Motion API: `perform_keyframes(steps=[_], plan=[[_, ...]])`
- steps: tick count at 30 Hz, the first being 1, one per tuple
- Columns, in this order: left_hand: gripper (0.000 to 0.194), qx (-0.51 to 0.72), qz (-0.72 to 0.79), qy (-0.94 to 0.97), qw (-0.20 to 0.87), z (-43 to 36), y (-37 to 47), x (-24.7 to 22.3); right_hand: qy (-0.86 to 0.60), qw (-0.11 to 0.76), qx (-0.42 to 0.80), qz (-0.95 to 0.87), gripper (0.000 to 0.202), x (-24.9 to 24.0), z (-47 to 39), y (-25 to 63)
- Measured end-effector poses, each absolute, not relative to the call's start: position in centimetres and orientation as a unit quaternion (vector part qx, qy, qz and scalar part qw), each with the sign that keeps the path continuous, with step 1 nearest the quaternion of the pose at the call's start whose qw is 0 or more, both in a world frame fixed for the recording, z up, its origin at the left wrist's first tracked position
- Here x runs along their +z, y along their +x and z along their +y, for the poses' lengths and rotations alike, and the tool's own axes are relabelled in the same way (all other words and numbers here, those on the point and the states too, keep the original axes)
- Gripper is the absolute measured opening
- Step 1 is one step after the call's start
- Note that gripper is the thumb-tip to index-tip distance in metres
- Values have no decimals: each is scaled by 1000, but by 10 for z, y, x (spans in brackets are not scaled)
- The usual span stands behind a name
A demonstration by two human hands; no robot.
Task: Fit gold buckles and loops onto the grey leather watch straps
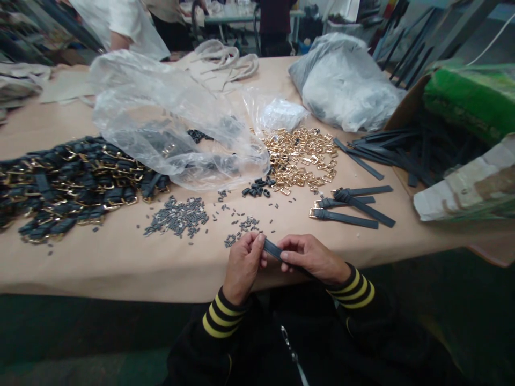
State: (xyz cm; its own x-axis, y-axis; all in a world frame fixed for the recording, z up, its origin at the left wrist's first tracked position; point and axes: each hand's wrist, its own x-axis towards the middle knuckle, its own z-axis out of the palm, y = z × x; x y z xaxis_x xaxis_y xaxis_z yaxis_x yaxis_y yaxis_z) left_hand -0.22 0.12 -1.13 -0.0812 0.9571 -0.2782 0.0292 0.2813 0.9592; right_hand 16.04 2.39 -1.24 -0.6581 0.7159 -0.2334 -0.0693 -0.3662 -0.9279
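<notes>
Between my two hands, at the table's front edge, stretches a dark grey strap (272,249). My left hand (246,264) pinches its left end between thumb and fingers. Further along the strap, my right hand (311,257) is closed on it, and the rest runs under that palm out of sight. Just beyond my left hand lie small dark grey pieces (248,224), with a larger heap of them (177,215) to the left. Several straps with gold buckles (345,216) rest to the right. Loose gold buckles (301,155) are piled behind, beside black loops (258,187).
A heap of finished-looking buckled straps (80,182) covers the left side. Clear plastic bags (177,118) spread over the middle, and a stuffed bag (346,80) stands behind. At right, an open carton (462,185) holds long straps (386,147). A person in white (124,27) stands across the table.
</notes>
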Motion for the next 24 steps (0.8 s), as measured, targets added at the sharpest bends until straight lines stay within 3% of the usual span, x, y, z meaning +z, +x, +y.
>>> perform_keyframes(steps=[4,6,10,12,19,24], plan=[[29,419,531,351,647,-1,5,-10,-284,289,786,-467,21,-10,19,155],[24,423,534,348,644,-2,8,-7,-291,295,786,-459,21,-8,18,153],[9,467,603,489,422,-6,6,-2,-334,301,764,-464,20,-5,20,153],[12,455,598,561,347,-9,5,-2,-338,313,754,-469,20,-4,21,152],[5,474,551,663,183,-15,6,-9,-355,316,752,-458,24,-6,20,147],[18,491,614,608,112,-7,-10,-1,-373,316,758,-432,26,-6,21,149]])
